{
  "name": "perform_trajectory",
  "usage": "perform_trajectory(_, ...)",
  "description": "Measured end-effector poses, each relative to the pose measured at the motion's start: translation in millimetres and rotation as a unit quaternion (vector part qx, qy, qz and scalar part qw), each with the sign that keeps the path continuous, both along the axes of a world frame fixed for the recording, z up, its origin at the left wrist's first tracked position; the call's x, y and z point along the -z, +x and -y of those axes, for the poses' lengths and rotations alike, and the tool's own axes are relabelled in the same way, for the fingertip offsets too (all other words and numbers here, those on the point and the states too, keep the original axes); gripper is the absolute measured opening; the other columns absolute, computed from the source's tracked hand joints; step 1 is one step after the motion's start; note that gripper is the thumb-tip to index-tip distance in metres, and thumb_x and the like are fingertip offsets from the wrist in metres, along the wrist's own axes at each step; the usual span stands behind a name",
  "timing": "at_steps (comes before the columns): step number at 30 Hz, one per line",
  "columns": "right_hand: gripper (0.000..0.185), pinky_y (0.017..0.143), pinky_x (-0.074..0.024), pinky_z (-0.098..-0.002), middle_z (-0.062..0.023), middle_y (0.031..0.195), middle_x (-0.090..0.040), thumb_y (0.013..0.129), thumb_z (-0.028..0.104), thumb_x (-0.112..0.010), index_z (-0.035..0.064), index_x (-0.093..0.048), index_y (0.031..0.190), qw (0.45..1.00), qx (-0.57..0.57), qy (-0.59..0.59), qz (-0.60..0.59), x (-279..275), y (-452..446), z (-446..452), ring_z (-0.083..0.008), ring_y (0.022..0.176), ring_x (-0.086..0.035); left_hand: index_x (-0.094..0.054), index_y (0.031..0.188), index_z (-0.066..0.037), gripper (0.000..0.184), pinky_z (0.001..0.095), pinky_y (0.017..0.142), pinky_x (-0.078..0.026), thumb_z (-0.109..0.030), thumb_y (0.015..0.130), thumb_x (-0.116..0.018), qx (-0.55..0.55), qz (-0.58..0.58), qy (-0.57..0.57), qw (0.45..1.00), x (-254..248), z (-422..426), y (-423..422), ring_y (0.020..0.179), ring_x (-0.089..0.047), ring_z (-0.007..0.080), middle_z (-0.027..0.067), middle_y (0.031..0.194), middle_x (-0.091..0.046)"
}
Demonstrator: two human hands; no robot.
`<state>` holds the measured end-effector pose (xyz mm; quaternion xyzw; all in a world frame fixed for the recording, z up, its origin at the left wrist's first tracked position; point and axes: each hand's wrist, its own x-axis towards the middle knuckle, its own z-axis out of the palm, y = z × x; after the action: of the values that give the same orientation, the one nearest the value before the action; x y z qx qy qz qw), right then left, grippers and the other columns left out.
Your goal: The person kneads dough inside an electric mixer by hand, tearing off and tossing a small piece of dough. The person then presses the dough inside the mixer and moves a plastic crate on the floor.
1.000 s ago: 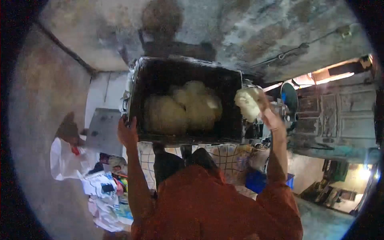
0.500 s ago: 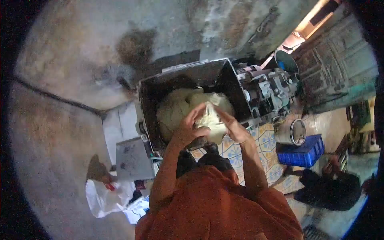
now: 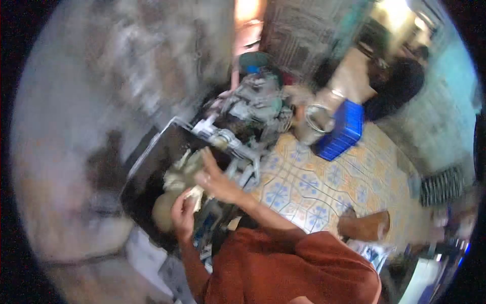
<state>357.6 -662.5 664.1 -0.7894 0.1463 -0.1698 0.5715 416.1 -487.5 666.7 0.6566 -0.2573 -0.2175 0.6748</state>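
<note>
A dark bin (image 3: 139, 195) with a pale metal rim holds a rounded mass of pale dough (image 3: 163, 213). Over its near side, my left hand (image 3: 184, 217) has its fingers closed round a small pale piece of dough (image 3: 195, 198). My right hand (image 3: 212, 177) is just above and to the right, fingers stretched and blurred by motion, close to a torn, lumpy part of the dough (image 3: 178, 175). Whether that hand touches the dough is not clear.
Machinery (image 3: 253, 104) adjoins the bin's right side. Beyond it, a metal pot (image 3: 310, 126) and a blue crate (image 3: 341, 131) stand on the patterned tile floor (image 3: 324, 182). A person in dark clothing (image 3: 400, 88) is at the upper right. A bare foot (image 3: 367, 225) shows at right.
The view has swung round to the right. My hands, earlier cupped together round a dough lump, are now apart, with a smaller piece in my left hand.
</note>
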Motion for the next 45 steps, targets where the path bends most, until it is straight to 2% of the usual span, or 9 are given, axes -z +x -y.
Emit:
perform_trajectory(4,0.09,0.11,-0.0327,-0.0463,-0.0311,0.15,-0.018,0.088,0.066,-0.043,0.0224,0.003,0.152,0.993,-0.075,-0.009,-0.087,-53.7,-21.9,-5.3,-0.0523,0.124,-0.042,-0.031,0.143,-0.001,0.074,0.0351,0.096,-0.043,-0.006,0.08,-0.07,0.112,-0.036,-0.027,0.993,25.1,9.3,2.9,0.119,-0.048,0.0217,0.0113,0.126,-0.051)
perform_trajectory(12,0.082,0.105,-0.037,-0.0459,-0.0277,0.141,-0.038,0.094,0.053,-0.044,0.0125,-0.002,0.152,0.984,-0.151,-0.089,-0.044,-26.9,-34.2,15.5,-0.0452,0.125,-0.044,-0.06,0.099,0.001,0.023,0.0313,0.067,-0.047,-0.011,0.082,-0.071,-0.074,0.167,0.085,0.979,41.5,31.1,-9.0,0.077,-0.058,0.0139,0.0047,0.085,-0.063)
perform_trajectory(20,0.074,0.108,-0.034,-0.0417,-0.023,0.14,-0.037,0.088,0.015,-0.062,0.008,-0.02,0.149,0.966,-0.139,-0.196,0.097,-9.9,-26.6,34.9,-0.04,0.129,-0.039,-0.053,0.125,0.001,0.039,0.0347,0.083,-0.051,-0.013,0.09,-0.063,-0.186,-0.17,-0.027,0.967,18.9,42.7,-13.0,0.105,-0.058,0.0218,0.0134,0.119,-0.059)
perform_trajectory(22,0.062,0.108,-0.0346,-0.0417,-0.0218,0.139,-0.042,0.089,0.018,-0.061,0.0076,-0.033,0.144,0.971,-0.146,-0.18,0.066,-14.6,-21.7,31.0,-0.0391,0.13,-0.04,-0.042,0.136,0.001,0.049,0.0375,0.093,-0.048,-0.023,0.095,-0.057,-0.083,0.126,-0.045,0.988,10.8,31.6,-18.0,0.12,-0.049,0.0255,0.0194,0.137,-0.044)
perform_trajectory(28,0.074,0.098,-0.0419,-0.0449,-0.0201,0.128,-0.053,0.075,0.033,-0.076,0.008,-0.045,0.137,0.949,-0.198,-0.224,0.101,-35.8,-15.6,25.0,-0.0398,0.117,-0.051,0.004,0.152,-0.013,0.081,0.0371,0.098,-0.047,-0.057,0.097,-0.036,0.008,-0.393,-0.145,0.908,6.6,25.2,-10.9,0.133,-0.038,0.028,0.0191,0.154,-0.013)
perform_trajectory(32,0.051,0.071,-0.0518,-0.0312,-0.0155,0.115,-0.06,0.079,0.026,-0.076,0.0016,-0.06,0.121,0.962,-0.208,-0.153,0.094,2.7,2.5,32.3,-0.0236,0.089,-0.064,-0.002,0.151,-0.026,0.072,0.0521,0.082,-0.054,-0.065,0.095,-0.023,-0.05,-0.328,-0.098,0.938,-31.2,34.9,-25.7,0.118,-0.05,0.0281,0.0103,0.139,-0.042)
perform_trajectory(36,0.031,0.065,-0.0478,-0.0272,-0.0058,0.095,-0.064,0.084,0.009,-0.069,0.0024,-0.061,0.113,0.98,-0.187,-0.06,0.029,-8.8,7.3,30.4,-0.0103,0.076,-0.058,-0.012,0.15,-0.025,0.074,0.0532,0.08,-0.055,-0.068,0.093,-0.029,-0.067,-0.341,-0.068,0.935,-13.8,13.7,-24.0,0.122,-0.048,0.026,0.0072,0.143,-0.039)
perform_trajectory(37,0.032,0.065,-0.0472,-0.0262,-0.0042,0.095,-0.063,0.084,0.005,-0.068,0.0039,-0.059,0.115,0.987,-0.154,0.014,0.044,-2.3,11.8,28.3,-0.0089,0.075,-0.057,0.019,0.148,-0.025,0.104,0.049,0.08,-0.058,-0.067,0.084,-0.051,-0.059,-0.371,-0.095,0.922,-14.7,4.6,-18.6,0.138,-0.021,0.0427,0.0116,0.157,0.006)
perform_trajectory(45,0.052,0.073,-0.0474,-0.0214,-0.0036,0.096,-0.063,0.082,-0.005,-0.063,0.0063,-0.047,0.13,0.96,-0.14,0.23,0.077,-17.8,25.0,42.1,-0.0076,0.082,-0.058,-0.006,0.153,-0.017,0.098,0.0381,0.081,-0.057,-0.064,0.083,-0.057,-0.241,-0.144,0.182,0.942,29.0,-39.6,-10.3,0.135,-0.034,0.0342,0.0142,0.155,-0.014)
